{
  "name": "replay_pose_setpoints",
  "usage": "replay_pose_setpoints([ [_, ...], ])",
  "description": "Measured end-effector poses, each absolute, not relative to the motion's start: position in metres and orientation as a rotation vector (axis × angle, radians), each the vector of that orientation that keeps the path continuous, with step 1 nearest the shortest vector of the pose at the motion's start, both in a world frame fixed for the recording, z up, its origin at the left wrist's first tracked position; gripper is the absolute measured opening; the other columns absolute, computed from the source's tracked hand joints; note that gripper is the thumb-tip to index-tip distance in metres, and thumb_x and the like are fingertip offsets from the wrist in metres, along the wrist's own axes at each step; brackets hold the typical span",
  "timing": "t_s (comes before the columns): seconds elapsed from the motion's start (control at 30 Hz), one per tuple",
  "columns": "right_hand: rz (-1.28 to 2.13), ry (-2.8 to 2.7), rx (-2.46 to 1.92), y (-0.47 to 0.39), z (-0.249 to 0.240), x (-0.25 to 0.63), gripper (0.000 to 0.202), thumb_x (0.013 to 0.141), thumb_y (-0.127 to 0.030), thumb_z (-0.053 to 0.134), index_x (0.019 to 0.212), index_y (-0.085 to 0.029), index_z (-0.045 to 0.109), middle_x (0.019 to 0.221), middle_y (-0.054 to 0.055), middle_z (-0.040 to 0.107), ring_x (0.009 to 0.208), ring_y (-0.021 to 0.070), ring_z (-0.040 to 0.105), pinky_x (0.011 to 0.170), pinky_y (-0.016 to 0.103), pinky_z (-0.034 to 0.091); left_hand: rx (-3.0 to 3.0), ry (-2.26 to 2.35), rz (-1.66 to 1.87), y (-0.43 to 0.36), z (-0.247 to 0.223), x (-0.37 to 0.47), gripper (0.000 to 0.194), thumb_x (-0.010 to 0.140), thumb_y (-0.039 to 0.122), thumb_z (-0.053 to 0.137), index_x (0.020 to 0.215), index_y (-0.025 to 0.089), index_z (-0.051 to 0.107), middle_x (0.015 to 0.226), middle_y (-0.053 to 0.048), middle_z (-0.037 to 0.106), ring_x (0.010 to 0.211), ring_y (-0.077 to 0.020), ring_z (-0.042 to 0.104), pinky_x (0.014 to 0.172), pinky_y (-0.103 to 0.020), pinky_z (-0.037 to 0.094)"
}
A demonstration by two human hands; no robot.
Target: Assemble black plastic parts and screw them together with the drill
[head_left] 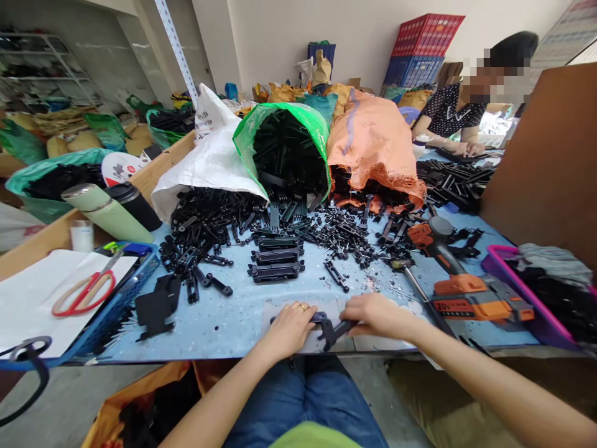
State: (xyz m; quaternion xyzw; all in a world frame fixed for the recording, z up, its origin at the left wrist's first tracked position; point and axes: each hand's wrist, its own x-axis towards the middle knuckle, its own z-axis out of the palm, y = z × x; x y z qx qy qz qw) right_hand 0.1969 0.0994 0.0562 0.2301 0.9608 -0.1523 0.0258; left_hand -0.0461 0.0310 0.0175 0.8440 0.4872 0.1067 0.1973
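Observation:
At the front edge of the blue table, my left hand (293, 326) and my right hand (377, 317) hold a jointed black plastic bracket (330, 333) between them. My left fingers close over its left arm, and my right fingers pinch the right arm. A forked end shows between the hands, while the gripped parts are hidden. Beneath it lies a pale sheet (278, 310). Beyond my hands a stack of black plastic arms (276, 269) lies in neat rows, and a loose black link (336, 275) rests to its right.
White (209, 162), green (321, 124) and orange sacks (373, 137) spill black parts. A cordless drill (459, 286) and a purple basket (536, 305) lie right. Scissors (86, 292), a blue basket (140, 283) and a green flask (109, 211) stand left. A co-worker (448, 112) sits back right.

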Motion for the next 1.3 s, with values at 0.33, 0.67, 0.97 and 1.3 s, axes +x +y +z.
replay_pose_setpoints([
  [0.33, -0.121, 2.819, 1.172, 0.044, 0.037, 0.184, 0.033, 0.090, -0.048, 0.038, 0.092, -0.021, 0.056, 0.083, 0.005, 0.060, 0.071, 0.0175, 0.057, 0.054, 0.026, 0.029, 2.313, 1.471, 0.352, 0.029, 0.022, -0.025, 0.058, 0.062, 0.056, 0.066, 0.103, 0.019, 0.047, 0.094, -0.006, 0.058, 0.088, -0.0261, 0.055, 0.075, -0.035, 0.041],
  [0.67, -0.150, 2.942, 1.096, 0.058, 0.042, 0.189, 0.029, 0.090, -0.044, 0.042, 0.089, -0.019, 0.057, 0.083, 0.005, 0.058, 0.075, 0.0174, 0.053, 0.063, 0.028, 0.033, 2.320, 1.427, 0.374, 0.030, 0.017, -0.027, 0.046, 0.071, 0.055, 0.060, 0.099, 0.020, 0.049, 0.091, -0.005, 0.059, 0.086, -0.0243, 0.056, 0.071, -0.032, 0.042],
  [0.97, -0.386, 3.003, 1.255, 0.063, 0.002, 0.229, 0.036, 0.089, -0.049, 0.042, 0.097, -0.020, 0.061, 0.090, 0.007, 0.059, 0.088, 0.0187, 0.053, 0.074, 0.030, 0.036, 2.066, 1.690, 0.523, 0.188, 0.026, 0.049, 0.016, 0.083, 0.018, 0.049, 0.095, 0.011, 0.057, 0.097, -0.015, 0.062, 0.097, -0.0233, 0.056, 0.083, -0.032, 0.041],
  [1.3, 0.115, 2.418, 2.098, 0.173, 0.001, 0.224, 0.022, 0.089, -0.028, 0.043, 0.101, -0.014, 0.056, 0.098, 0.014, 0.057, 0.098, 0.0236, 0.050, 0.078, 0.030, 0.039, 1.852, 1.646, 1.024, 0.124, 0.030, -0.013, 0.012, 0.081, 0.027, 0.052, 0.087, 0.017, 0.055, 0.086, -0.005, 0.063, 0.080, -0.0159, 0.061, 0.075, -0.028, 0.047],
])
